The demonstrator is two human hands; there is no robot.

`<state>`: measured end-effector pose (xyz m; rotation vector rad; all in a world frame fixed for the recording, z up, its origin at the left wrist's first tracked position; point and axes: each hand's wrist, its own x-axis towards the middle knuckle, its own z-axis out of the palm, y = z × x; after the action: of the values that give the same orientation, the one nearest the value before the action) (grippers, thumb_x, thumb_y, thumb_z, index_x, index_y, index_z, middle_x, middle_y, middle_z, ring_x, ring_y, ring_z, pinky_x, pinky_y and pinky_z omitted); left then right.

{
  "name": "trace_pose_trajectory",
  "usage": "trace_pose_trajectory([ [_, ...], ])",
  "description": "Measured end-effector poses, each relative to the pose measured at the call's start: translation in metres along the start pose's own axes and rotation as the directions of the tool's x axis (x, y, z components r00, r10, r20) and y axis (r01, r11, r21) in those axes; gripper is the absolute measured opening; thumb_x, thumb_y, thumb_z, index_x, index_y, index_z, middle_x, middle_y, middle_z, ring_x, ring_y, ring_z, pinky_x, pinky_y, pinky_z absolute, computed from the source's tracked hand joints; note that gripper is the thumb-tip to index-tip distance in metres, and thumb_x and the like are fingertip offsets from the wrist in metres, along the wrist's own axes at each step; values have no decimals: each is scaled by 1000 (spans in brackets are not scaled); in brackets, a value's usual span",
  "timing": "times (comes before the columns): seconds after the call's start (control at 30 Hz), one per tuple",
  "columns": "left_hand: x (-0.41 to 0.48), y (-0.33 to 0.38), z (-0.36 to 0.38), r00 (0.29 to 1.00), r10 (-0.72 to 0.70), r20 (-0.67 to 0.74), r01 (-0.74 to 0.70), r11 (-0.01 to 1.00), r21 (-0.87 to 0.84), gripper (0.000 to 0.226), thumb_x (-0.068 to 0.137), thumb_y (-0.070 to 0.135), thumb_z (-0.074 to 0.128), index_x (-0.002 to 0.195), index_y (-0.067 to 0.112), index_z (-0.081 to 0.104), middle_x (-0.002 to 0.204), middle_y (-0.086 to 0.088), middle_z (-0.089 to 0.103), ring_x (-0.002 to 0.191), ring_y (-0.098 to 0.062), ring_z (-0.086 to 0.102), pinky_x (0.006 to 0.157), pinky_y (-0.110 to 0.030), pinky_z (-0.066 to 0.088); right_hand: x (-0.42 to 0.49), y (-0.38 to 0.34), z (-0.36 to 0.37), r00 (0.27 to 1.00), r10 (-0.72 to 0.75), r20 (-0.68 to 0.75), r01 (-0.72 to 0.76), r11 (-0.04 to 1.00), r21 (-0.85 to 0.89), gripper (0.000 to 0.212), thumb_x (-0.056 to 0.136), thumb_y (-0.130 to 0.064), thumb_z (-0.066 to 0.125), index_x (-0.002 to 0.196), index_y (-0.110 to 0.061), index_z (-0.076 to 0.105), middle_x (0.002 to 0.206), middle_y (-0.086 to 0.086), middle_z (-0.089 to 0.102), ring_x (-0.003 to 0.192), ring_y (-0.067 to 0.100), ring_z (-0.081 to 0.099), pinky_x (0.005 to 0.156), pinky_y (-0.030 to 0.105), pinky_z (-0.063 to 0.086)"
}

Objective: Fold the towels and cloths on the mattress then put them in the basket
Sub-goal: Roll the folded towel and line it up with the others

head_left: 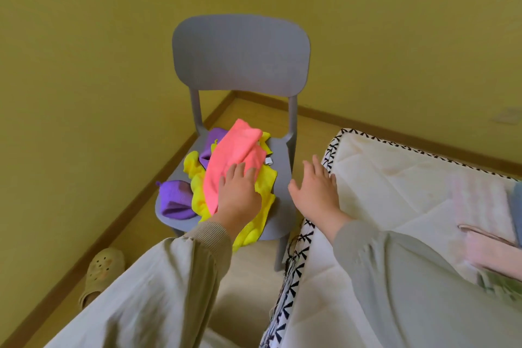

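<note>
Cloths (199, 200) are lying heaped on grey chair (240, 54) seat, frame centre, not on mattress (395, 183) yet. Left hand (238, 192) is resting straight-fingered on pink cloth (234, 155), probably to gather it. Right hand (315, 192) is hovering spread wide at mattress edge, holding nothing.

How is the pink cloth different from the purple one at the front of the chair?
The pink cloth lies spread out over the yellow cloth; the purple cloth sits bunched at the seat's edge. The left hand rests on the pink cloth; no hand touches the purple cloth. Both are unfolded, on the chair.
</note>
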<state>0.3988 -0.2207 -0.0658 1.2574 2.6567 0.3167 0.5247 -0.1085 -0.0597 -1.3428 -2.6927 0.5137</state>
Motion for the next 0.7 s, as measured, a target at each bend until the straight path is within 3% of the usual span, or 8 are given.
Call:
trace_pose_trajectory([
  [0.2,27,-41,6,984,-139,115,119,979,166,72,89,34,53,149,21,16,157,-8,8,147,-29,0,113,-54,12,24,-27,27,987,-113,116,104,991,83,64,95,-37,43,150,-13,19,160,7,6,146,22,11,117,39,16],
  [0.27,31,-51,12,980,-163,118,150,982,115,68,86,30,55,146,21,24,152,-8,21,143,-30,13,108,-49,25,29,-31,38,973,-171,158,152,981,123,63,96,-34,44,151,-14,18,160,6,6,146,21,10,117,38,16],
  [0.33,34,-58,15,979,-169,112,168,986,19,59,82,24,59,137,20,37,135,-7,40,127,-29,35,91,-42,41,33,-36,48,956,-221,192,194,969,153,64,95,-31,46,151,-16,18,160,4,6,146,22,11,117,39,17],
  [0.4,36,-63,17,977,-177,116,185,981,-62,50,80,18,60,128,19,46,120,-8,48,113,-29,45,79,-40,44,37,-43,59,929,-269,255,233,958,165,68,93,-28,48,152,-21,16,160,2,4,146,22,10,117,40,18],
  [0.53,36,-75,22,983,-176,46,182,966,-182,31,80,11,56,111,15,54,106,-8,52,101,-29,52,72,-37,44,36,-56,78,872,-340,352,309,940,143,77,85,-18,55,151,-27,18,160,0,5,145,21,12,116,36,19],
  [0.7,30,-83,24,995,-91,-37,77,959,-273,34,86,8,51,118,15,59,110,-9,54,100,-29,56,78,-36,47,39,-64,93,920,-326,217,289,939,187,56,87,-15,58,141,-25,45,155,2,27,140,22,24,115,35,25],
])
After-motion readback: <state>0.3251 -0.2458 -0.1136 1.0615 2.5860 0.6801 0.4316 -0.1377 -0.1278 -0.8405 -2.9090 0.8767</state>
